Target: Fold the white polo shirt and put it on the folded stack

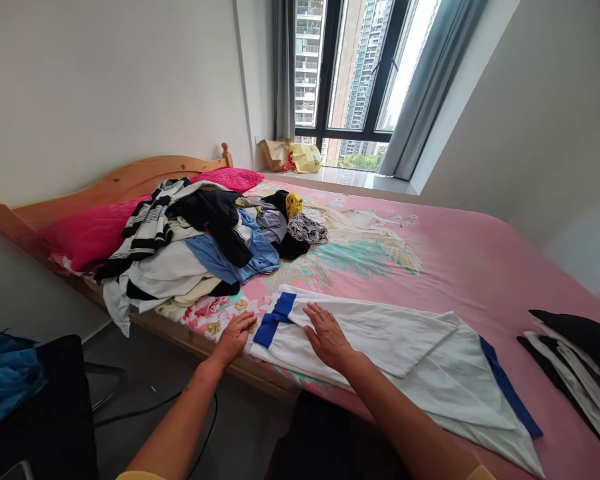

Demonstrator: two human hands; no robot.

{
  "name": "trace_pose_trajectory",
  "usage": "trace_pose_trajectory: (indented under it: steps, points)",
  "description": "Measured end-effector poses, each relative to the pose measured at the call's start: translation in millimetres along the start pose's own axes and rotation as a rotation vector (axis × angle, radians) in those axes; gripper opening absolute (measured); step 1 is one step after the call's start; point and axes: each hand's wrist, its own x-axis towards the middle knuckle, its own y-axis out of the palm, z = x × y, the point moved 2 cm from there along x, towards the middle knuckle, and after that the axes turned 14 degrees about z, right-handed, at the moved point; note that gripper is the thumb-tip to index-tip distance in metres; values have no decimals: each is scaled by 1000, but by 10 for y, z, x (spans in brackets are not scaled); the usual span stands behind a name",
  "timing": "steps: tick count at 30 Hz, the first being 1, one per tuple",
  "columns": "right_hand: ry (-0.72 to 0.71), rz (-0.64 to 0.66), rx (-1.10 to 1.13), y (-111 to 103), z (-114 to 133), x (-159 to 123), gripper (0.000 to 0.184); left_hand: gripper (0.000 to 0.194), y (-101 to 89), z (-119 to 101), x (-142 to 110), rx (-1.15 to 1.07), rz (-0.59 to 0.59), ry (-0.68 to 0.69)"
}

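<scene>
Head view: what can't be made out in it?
All in the head view:
- Clothes heap: lower items, hidden by upper ones.
- White garment: the patch under the right hand, hidden by it.
- Folded dark and pale clothes: far end, cut off by right edge.
- Blue cloth: cut off by left edge.
- Yellow bag: print too small.

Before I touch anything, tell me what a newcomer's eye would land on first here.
Probably the tangled heap of clothes at the headboard end of the pink bed, spilling over its near edge. Next, the white garment with blue bands laid lengthwise along the near side, the right hand resting on it. Then the hot-pink pillows against the wooden headboard.
</scene>
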Motion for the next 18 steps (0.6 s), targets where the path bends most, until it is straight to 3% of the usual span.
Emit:
trace_pose_trajectory:
  steps: [3, 8, 13, 16, 18]
  points:
    - [-39, -35, 25, 227, 157, 319, 55, 48, 19, 24, -59, 56, 64, 20]
    - [111, -28, 42, 590, 185, 593, 61, 47, 59, -9, -76, 201, 105, 48]
    - [148, -38, 138, 643, 81, 669, 49, 55, 11, 23, -102, 300, 297, 106]
    - [127, -134, 227, 708, -24, 693, 46, 73, -13, -5, -132, 369, 379, 122]
    - [77, -229, 243, 780, -79, 698, 45, 80, 10, -63, -154, 416, 366, 98]
